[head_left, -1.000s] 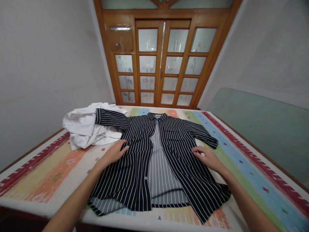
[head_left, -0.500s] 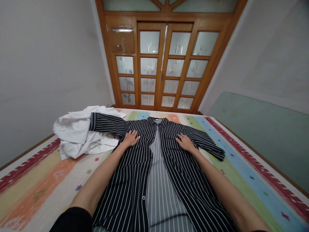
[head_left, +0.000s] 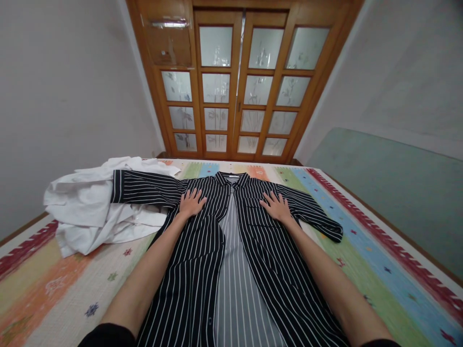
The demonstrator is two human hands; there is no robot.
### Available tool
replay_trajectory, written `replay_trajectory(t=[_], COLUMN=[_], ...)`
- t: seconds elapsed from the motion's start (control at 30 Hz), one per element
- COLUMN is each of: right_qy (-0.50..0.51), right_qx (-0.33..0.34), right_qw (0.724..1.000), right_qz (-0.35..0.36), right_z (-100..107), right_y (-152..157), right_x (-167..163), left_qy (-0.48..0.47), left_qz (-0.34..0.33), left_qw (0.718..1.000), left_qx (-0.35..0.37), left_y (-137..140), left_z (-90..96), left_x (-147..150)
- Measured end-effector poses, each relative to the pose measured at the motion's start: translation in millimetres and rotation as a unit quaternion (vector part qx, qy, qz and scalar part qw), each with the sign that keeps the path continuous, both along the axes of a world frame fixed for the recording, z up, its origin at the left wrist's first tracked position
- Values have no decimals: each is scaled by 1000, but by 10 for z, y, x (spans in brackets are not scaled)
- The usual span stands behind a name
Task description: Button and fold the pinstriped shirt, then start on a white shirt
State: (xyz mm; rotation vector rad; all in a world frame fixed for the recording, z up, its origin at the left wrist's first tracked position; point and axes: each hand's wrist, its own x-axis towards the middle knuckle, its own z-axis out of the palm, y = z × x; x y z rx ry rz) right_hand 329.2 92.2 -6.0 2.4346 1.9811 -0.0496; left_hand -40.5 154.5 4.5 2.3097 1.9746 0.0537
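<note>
A black shirt with white stripes [head_left: 195, 250] lies face up on the bed, its front open down the middle so the grey inner back shows. Its collar points toward the doors, and both short sleeves stretch out to the sides. Flat on the chest at the left lies my left hand [head_left: 192, 203], fingers spread. My right hand [head_left: 277, 207] rests with spread fingers on the other front panel, near the pocket. Under the left sleeve is a crumpled heap of white cloth [head_left: 87, 207]. The shirt's lower hem is out of view.
The bed is covered by a striped, multicoloured sheet [head_left: 104, 284]. Beyond its far edge stand wooden doors with glass panes [head_left: 217, 46]. A pale green board [head_left: 379, 168] runs along the right side, and a grey wall [head_left: 65, 96] rises at left.
The view has come closer and tilted down, so shirt and white cloth look larger. My hands stay on the chest panels, with fingers spread a little wider.
</note>
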Motion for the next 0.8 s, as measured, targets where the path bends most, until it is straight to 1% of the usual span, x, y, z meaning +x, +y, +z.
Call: replay_trajectory(t=[0.27, 0.57, 0.8], right_qy=[-3, 7, 16], right_qx=[-1, 10, 5], right_qw=[1000, 1000, 1000], right_qz=[0, -10, -19], right_z=[9, 12, 42], right_y=[149, 235, 325], right_x=[33, 46, 56], left_qy=[1, -16, -15], left_qz=[3, 7, 5], left_qw=[1000, 1000, 1000], left_qx=[6, 5, 8], left_y=[135, 332, 460], left_z=[-11, -8, -32], left_x=[51, 117, 130])
